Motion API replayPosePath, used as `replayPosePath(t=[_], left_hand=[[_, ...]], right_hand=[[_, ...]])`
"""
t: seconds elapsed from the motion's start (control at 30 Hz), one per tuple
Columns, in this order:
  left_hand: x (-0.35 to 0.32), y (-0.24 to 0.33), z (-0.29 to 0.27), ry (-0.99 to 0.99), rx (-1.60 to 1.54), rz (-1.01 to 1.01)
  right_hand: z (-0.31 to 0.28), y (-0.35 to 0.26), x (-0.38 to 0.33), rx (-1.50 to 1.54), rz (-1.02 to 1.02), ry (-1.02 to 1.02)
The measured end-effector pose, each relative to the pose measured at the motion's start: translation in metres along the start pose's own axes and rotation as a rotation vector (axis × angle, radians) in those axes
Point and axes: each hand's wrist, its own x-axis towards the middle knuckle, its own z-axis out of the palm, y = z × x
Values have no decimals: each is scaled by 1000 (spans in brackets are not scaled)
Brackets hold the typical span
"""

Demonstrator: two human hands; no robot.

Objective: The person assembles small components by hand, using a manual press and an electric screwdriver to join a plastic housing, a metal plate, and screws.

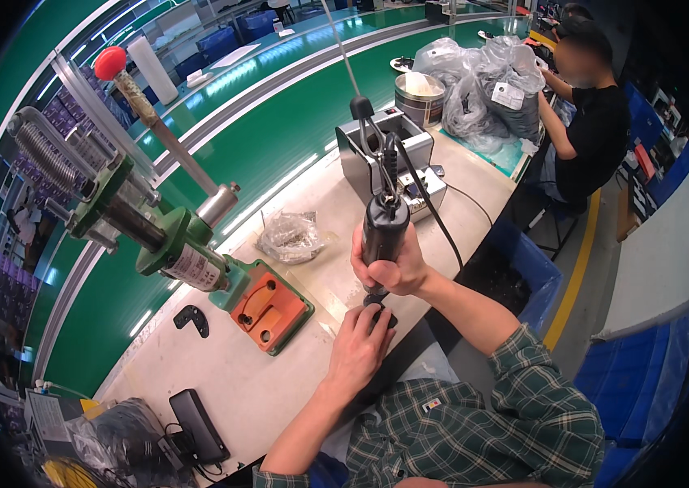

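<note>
My right hand [403, 268] is wrapped round a black electric screwdriver [385, 228], which stands nearly upright and hangs from a cable and hook. Its lower end meets a small black part [391, 319] near the bench's front edge. The fingers of my left hand [356, 343] are closed over that part and cover most of it, so its shape is hard to make out. On the bench to the left lies a loose black curved plastic piece [191, 320], touched by neither hand.
A green lever press [169, 244] with a red knob [110, 63] and orange fixture [269, 305] stands left. A clear bag of small parts [291, 237], a grey box-shaped device [421, 146], a tin [419, 102] and stuffed plastic bags [474, 89] lie beyond. A co-worker [592, 130] sits far right.
</note>
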Motion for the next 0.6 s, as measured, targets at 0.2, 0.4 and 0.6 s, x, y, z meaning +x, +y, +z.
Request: replayPosePath(t=[0.2,0.4,0.6], left_hand=[[-1,0,1,-1,10,-5],[-4,1,2,-8,20,-16],[-2,0,4,45,-11,-20]], right_hand=[[9,-1,2,-123,5,24],[20,-9,5,-424,-170,-18],[12,8,-9,-220,-61,248]])
